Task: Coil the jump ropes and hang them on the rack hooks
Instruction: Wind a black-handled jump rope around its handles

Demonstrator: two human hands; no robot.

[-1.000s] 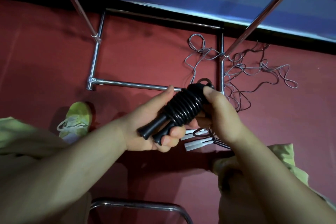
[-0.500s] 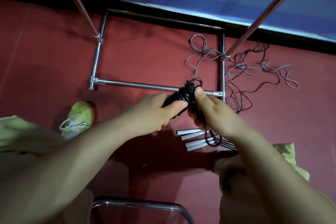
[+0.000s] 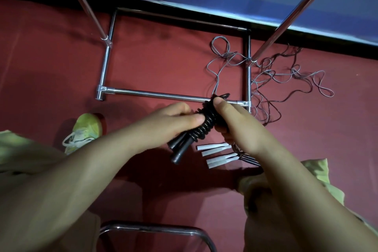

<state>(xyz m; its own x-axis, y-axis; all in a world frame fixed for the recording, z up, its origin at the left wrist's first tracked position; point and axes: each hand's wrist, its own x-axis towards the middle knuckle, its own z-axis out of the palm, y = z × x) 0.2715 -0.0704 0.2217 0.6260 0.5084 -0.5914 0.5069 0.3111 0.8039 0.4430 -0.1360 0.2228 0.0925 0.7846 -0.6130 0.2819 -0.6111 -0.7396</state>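
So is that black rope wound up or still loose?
Wound up: the black rope sits in tight coils around its handles, gripped by both hands, left and right.

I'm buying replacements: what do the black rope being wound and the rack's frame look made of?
Black jump rope: glossy coils with highlights, probably PVC or rubber; its handles look like matte plastic. Rack base bars: mirror-bright tubing with sharp reflections, likely chromed or polished steel.

Black jump rope (image 3: 204, 125) coiled tight round its handles, tilted, held above floor. Loose grey and dark ropes (image 3: 274, 80) tangled at rack base (image 3: 155, 94), right corner.
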